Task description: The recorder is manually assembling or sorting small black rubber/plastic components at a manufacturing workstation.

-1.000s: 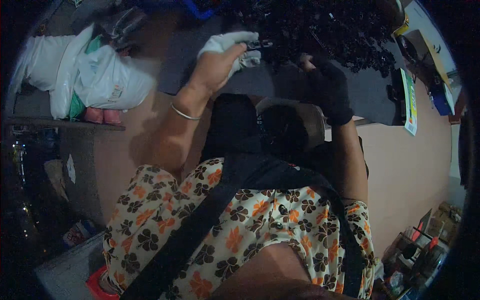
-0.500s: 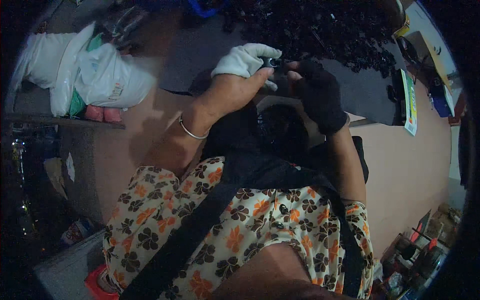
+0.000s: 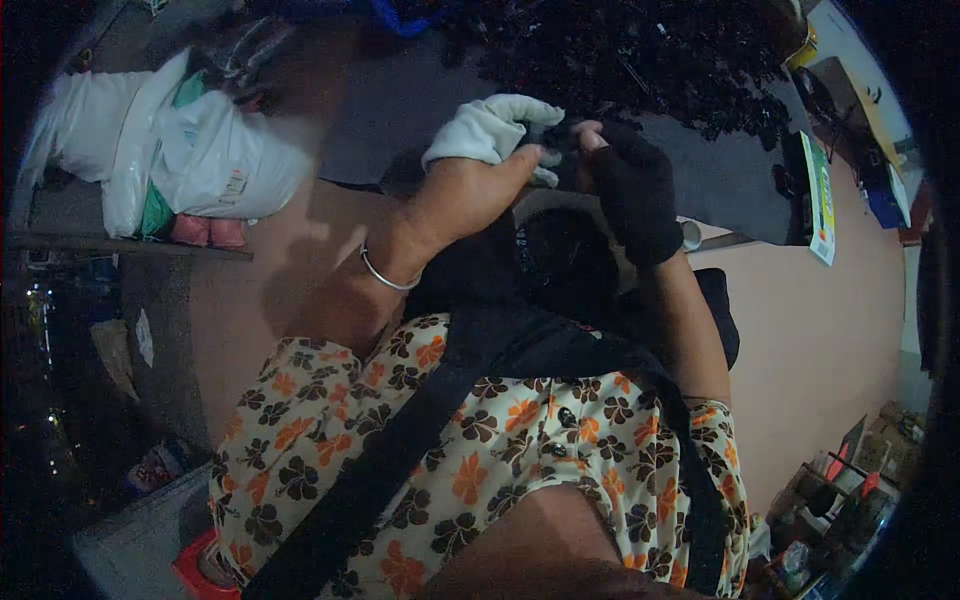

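Note:
My left hand [image 3: 478, 165], in a white glove that leaves the thumb bare, is closed over the near part of a dark work surface [image 3: 370, 125]. Between its thumb and fingers is a small dark part [image 3: 545, 134], too blurred to name. Just right of it is my right hand [image 3: 637, 185], in a black glove with bare fingertips. Its thumb and fingers are pinched together close to the small part; what they grip is hidden against the dark background. Beyond both hands spreads a heap of small black parts [image 3: 640, 65].
White plastic bags [image 3: 225, 155] with pink bundles [image 3: 207, 230] beneath them lie at the left. A black bin-like shape [image 3: 565, 255] sits below my hands. A green and white packet [image 3: 818, 200] lies at the right edge, and clutter [image 3: 830, 520] fills the lower right.
My right hand has shifted slightly, its thumb now raised more. The small part in my left hand looks darker and more blurred. A round pale object now shows beside my right wrist.

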`<move>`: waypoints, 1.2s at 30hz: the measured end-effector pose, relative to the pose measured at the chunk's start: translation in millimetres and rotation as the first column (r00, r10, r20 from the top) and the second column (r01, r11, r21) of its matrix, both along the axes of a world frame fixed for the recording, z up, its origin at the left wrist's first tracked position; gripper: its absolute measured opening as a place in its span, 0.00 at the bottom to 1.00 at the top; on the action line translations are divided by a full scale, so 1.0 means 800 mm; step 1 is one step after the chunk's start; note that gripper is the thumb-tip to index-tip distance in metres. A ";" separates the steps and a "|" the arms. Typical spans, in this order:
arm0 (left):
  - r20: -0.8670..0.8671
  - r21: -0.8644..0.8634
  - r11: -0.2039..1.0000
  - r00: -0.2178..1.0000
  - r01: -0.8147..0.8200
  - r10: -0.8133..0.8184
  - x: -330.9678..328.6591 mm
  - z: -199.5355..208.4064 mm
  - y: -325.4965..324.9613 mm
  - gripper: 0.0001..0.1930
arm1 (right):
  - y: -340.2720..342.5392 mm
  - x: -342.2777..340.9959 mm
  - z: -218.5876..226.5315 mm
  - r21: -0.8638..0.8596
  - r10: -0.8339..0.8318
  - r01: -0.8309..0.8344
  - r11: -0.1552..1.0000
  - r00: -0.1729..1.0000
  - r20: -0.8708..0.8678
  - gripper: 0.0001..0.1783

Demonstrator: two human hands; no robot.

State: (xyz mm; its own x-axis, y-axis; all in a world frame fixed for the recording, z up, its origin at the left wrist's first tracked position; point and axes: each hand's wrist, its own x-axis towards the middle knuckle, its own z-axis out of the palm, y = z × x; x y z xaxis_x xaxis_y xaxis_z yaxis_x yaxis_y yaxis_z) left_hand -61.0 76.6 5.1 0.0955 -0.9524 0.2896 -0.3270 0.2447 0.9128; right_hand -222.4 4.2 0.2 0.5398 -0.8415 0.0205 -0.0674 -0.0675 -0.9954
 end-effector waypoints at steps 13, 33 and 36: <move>-0.102 -0.053 0.998 0.994 -0.030 0.024 -0.004 -0.011 -0.002 0.14 | 0.008 0.008 -0.007 0.014 -0.153 0.153 0.988 0.988 0.006 0.13; -0.188 -0.010 0.997 0.980 -0.073 0.070 -0.015 -0.022 -0.002 0.11 | 0.020 0.012 -0.037 -0.226 -0.182 0.187 0.956 0.982 0.043 0.10; -0.259 0.060 0.996 0.963 -0.061 0.074 -0.006 -0.029 0.002 0.10 | 0.024 0.006 -0.034 -0.223 -0.127 0.120 0.967 0.992 -0.020 0.10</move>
